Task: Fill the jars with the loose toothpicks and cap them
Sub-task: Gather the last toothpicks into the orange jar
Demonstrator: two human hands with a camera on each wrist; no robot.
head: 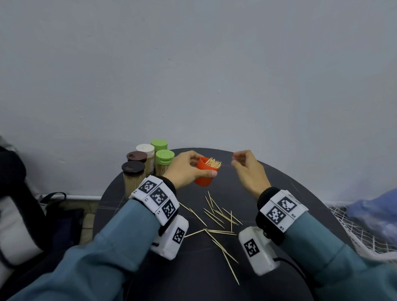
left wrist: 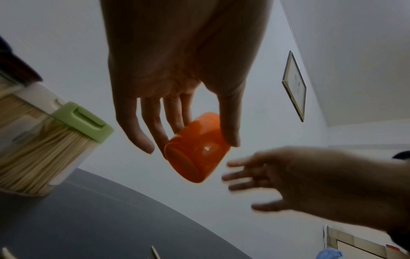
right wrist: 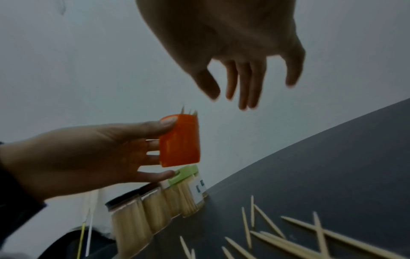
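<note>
While five jars stand capped, one's still filling

L hand [head: 186, 171] grips uncapped orange jar [head: 205, 172] above table [head: 284, 183], picks poking out; R hand [head: 247, 169] beside it, fingers loose, holds nothing. Capped jars [head: 146, 165] at back-left; loose toothpicks [head: 218, 219] remain, w/ capping left

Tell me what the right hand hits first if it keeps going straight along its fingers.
Most likely the toothpicks sticking out of the orange jar held by the left hand. The right hand points that way, though depth is unclear.
</note>
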